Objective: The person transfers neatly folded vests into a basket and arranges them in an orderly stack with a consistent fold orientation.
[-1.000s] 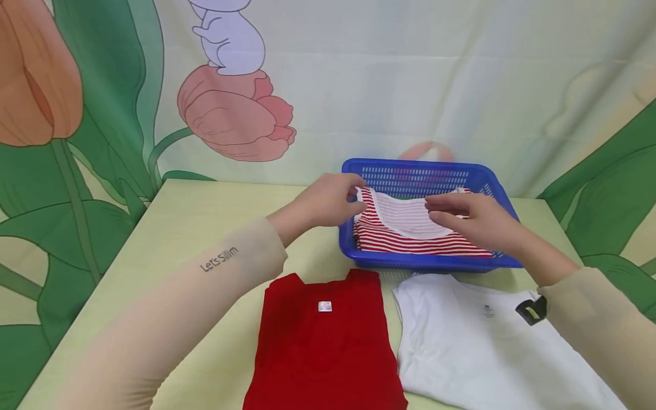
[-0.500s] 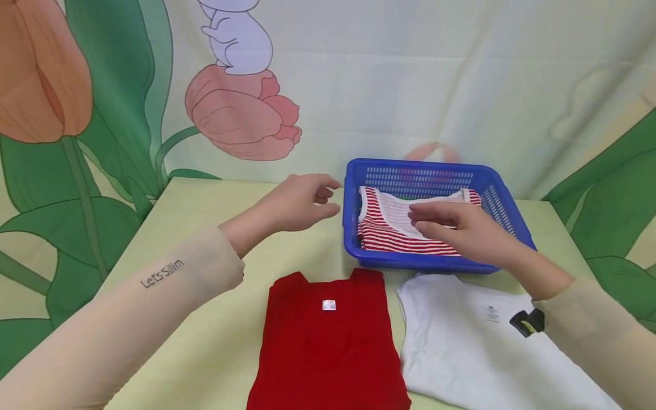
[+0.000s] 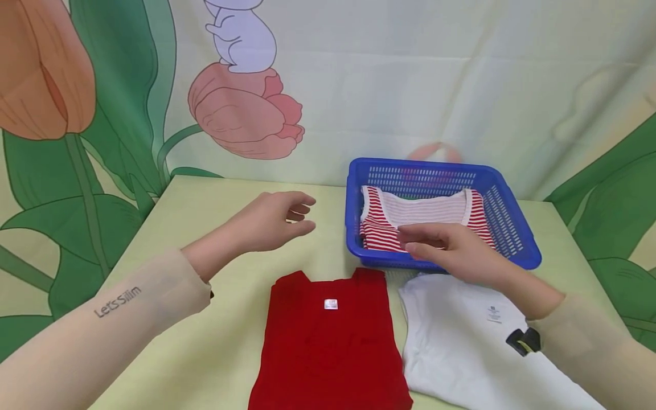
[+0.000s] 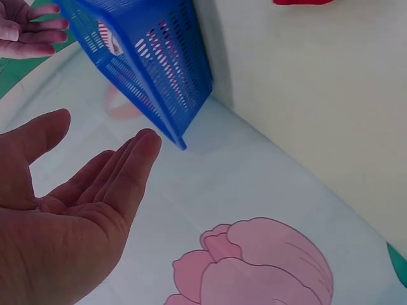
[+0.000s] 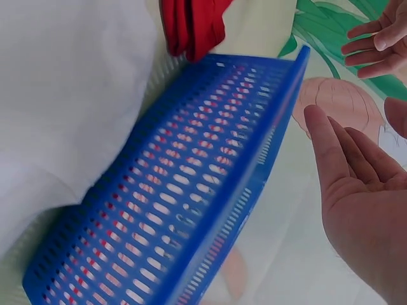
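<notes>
A folded red-and-white striped tank top (image 3: 425,210) lies inside the blue perforated basket (image 3: 352,216); that garment looks done. The right hand (image 3: 451,245) hangs over the basket's near side, the left hand (image 3: 271,222) above the desk (image 3: 220,364) beside it; each grip is released, holding nothing. The red tank top (image 3: 330,341) and white top (image 3: 456,336), outside the basket, probably remain to do.

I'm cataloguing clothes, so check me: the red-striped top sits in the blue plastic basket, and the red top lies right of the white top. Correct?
No: the head view shows the red top left of the white top. The red-striped top is in the blue plastic basket.
</notes>
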A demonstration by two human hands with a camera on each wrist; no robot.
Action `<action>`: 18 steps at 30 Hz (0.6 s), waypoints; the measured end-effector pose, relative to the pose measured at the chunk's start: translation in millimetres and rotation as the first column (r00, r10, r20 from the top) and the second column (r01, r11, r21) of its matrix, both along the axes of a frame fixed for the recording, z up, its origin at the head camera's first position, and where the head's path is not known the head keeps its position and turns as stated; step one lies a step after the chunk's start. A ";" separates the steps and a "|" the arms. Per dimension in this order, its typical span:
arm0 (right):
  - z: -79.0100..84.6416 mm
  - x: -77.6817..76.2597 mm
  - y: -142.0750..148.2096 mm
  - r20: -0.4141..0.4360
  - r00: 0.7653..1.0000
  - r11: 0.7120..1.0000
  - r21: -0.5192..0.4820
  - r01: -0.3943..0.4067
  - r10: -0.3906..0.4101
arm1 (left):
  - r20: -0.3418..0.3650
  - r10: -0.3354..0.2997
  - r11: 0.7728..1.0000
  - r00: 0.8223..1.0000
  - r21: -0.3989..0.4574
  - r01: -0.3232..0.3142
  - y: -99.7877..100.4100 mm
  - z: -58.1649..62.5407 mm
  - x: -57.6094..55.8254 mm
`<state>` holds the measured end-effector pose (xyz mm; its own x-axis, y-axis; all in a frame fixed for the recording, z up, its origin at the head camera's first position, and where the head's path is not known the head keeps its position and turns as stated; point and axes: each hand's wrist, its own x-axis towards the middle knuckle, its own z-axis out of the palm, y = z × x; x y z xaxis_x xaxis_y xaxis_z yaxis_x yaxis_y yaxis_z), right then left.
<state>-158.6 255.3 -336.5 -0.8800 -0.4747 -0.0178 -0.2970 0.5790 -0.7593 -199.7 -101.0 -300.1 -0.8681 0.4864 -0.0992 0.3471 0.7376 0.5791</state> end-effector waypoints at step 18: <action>-33.2 20.2 -6.1 0.174 0.981 0.994 -0.085 -0.071 0.085 | 0.085 -0.006 0.999 0.996 -0.041 0.010 -33.7 -36.1 16.6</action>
